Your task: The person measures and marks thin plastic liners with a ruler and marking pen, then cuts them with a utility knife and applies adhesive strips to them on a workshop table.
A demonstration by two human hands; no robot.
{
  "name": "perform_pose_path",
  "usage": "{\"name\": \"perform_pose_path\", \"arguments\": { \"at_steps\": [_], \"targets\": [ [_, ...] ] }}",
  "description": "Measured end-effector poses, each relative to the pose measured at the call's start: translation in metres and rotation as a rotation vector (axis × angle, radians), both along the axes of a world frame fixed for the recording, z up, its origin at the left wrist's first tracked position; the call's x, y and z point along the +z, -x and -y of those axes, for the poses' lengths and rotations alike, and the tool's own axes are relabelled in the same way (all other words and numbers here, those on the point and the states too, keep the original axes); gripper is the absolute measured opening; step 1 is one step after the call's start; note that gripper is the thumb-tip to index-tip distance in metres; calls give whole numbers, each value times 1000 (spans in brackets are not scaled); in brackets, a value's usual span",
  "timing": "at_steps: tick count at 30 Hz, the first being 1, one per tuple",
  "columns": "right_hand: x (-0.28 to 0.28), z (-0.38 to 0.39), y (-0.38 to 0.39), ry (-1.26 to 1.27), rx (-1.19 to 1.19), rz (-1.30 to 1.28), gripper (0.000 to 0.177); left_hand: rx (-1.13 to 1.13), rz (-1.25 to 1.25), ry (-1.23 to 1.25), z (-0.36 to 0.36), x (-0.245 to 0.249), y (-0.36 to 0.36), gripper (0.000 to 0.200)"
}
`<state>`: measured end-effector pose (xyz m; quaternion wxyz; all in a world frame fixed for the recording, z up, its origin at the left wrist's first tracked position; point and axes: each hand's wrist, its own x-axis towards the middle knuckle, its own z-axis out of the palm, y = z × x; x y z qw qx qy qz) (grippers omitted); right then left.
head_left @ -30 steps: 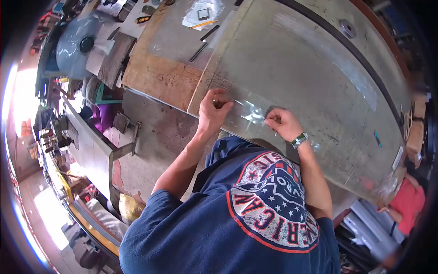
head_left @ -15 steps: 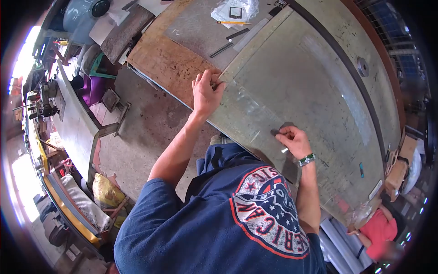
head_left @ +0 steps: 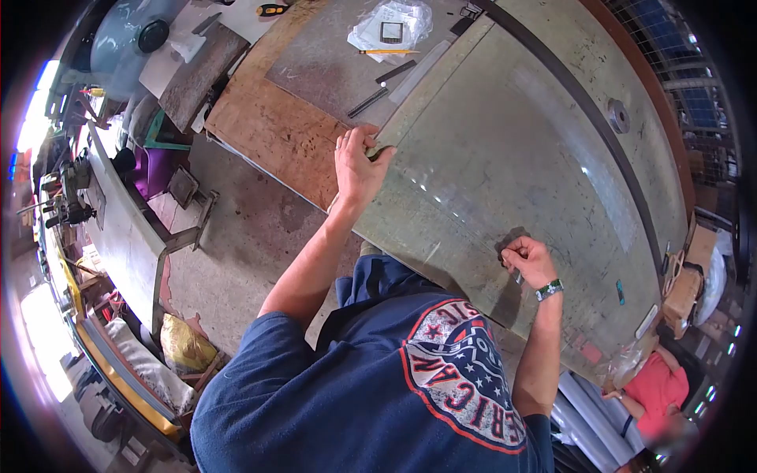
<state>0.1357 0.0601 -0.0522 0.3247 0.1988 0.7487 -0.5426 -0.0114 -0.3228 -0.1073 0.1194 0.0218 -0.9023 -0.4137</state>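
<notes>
Leaning over the desk [head_left: 268,130], the person had both hands on a clear sheet [head_left: 473,173] that lay flat on it, around the middle of the frame. Left hand [head_left: 359,162] was at the sheet's upper-left corner, grip pinched shut on the edge there. Right hand [head_left: 530,260] sat lower right, fingers curled tight round a small pale thing [head_left: 517,277] (couldn't tell what) held against the sheet. So the near edge ran diagonally, upper left down to lower right, one hand at each end.
</notes>
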Motion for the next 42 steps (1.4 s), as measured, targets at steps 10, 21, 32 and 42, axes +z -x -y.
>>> {"name": "perform_pose_path", "arguments": {
  "at_steps": [10, 21, 32, 42],
  "targets": [
    [-13, -5, 5, 7, -40, 44, 12, 58, 73, -59, 1, -2, 2, 34],
    [-13, -10, 16, 13, -8, 77, 13, 99, 149, -169, 0, 6, 3, 28],
    [-12, -12, 15, 24, -3, 36, 12, 96, 158, -223, 1, 10, 3, 26],
    [-3, -69, -35, -150, 81, -59, 19, -72, 235, -231, 35, -33, 24, 35]
  ]
}}
